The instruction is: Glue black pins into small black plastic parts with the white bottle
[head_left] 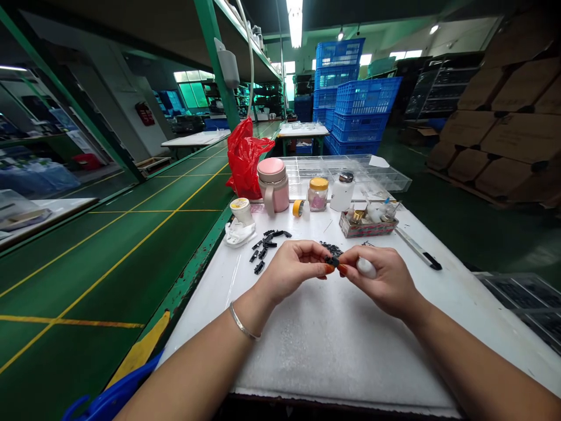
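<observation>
Between the fingertips of both hands is a small black plastic part, held above the white table top. My left hand pinches it from the left, thumb in front. From the right, my right hand grips its other side with thumb and forefinger. A small white bottle or rounded white piece is also tucked in the right hand; most of it is hidden. Loose black parts lie left of my hands. Just behind my fingers is a heap of tiny black pieces.
Behind stand a pink mug, a yellow-lidded jar, a white bottle, an orange tape roll and a red bag. Right are a small box of bottles and a utility knife. A clear divided tray lies further back.
</observation>
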A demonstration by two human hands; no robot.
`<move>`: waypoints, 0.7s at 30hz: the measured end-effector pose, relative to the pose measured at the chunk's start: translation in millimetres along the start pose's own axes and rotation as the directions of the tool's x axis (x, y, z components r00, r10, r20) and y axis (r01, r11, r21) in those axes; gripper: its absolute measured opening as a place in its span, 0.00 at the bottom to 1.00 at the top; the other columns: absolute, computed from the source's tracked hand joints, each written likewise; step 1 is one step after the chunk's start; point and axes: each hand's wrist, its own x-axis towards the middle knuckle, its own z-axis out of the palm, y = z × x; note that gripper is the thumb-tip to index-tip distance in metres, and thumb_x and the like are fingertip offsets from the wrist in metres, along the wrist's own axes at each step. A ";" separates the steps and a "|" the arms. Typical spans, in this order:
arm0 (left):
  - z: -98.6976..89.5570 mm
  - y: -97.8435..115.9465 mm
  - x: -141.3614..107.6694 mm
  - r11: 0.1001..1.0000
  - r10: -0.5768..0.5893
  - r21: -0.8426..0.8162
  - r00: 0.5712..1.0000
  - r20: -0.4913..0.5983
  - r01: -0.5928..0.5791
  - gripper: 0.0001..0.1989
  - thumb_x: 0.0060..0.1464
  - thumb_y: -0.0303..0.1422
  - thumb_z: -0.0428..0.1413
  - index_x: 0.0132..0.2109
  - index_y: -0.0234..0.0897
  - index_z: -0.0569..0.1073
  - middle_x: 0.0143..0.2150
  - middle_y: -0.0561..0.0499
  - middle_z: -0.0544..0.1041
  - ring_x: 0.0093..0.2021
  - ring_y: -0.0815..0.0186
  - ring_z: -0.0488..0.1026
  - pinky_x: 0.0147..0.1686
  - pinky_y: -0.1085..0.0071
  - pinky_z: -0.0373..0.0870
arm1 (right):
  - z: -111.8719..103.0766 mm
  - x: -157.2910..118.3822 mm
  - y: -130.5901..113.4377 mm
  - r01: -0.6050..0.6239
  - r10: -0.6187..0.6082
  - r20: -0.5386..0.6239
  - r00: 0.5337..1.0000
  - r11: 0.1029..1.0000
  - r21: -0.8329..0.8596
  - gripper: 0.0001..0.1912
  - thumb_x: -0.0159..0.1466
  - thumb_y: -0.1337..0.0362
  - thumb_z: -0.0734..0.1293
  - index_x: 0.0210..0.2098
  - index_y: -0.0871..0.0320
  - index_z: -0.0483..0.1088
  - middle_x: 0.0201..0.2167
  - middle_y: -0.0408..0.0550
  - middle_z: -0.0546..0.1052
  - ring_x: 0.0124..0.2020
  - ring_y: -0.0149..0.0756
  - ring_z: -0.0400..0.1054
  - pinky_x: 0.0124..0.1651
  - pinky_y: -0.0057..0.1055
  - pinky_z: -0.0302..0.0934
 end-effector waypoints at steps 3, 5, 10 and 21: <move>0.2 -0.4 -0.5 1.000 -0.003 0.023 1.000 0.001 0.003 0.11 0.44 0.29 0.68 0.35 0.29 0.78 0.29 0.49 0.77 0.29 0.70 0.72 0.32 0.74 0.70 | -1.1 0.6 0.2 -0.042 0.040 0.059 0.997 0.998 0.036 0.10 0.66 0.60 0.66 0.30 0.58 0.74 0.23 0.40 0.74 0.23 0.28 0.65 0.29 0.27 0.56; 0.0 -1.4 -0.4 0.999 0.000 0.037 1.000 0.012 0.000 0.11 0.44 0.29 0.68 0.36 0.29 0.78 0.29 0.48 0.77 0.29 0.69 0.73 0.32 0.74 0.70 | -1.0 0.6 1.4 -0.070 0.067 0.101 0.993 0.997 0.033 0.13 0.66 0.57 0.66 0.30 0.58 0.74 0.21 0.41 0.72 0.23 0.29 0.64 0.29 0.28 0.55; 0.2 -3.0 0.2 0.999 -0.021 0.027 0.999 0.037 0.020 0.13 0.43 0.30 0.70 0.36 0.28 0.78 0.30 0.47 0.78 0.31 0.68 0.74 0.33 0.73 0.71 | -0.4 0.1 6.3 -0.068 0.058 0.129 0.990 0.995 0.069 0.17 0.67 0.56 0.65 0.25 0.58 0.70 0.20 0.42 0.72 0.22 0.29 0.64 0.28 0.28 0.54; 1.4 -4.8 -1.3 0.996 -0.064 -0.058 0.994 0.090 0.070 0.13 0.42 0.29 0.70 0.37 0.29 0.79 0.31 0.47 0.78 0.31 0.68 0.75 0.34 0.74 0.72 | -3.3 -0.7 5.6 -0.018 -0.003 0.139 0.990 0.989 0.149 0.16 0.66 0.59 0.67 0.24 0.59 0.70 0.20 0.41 0.71 0.22 0.26 0.62 0.27 0.25 0.54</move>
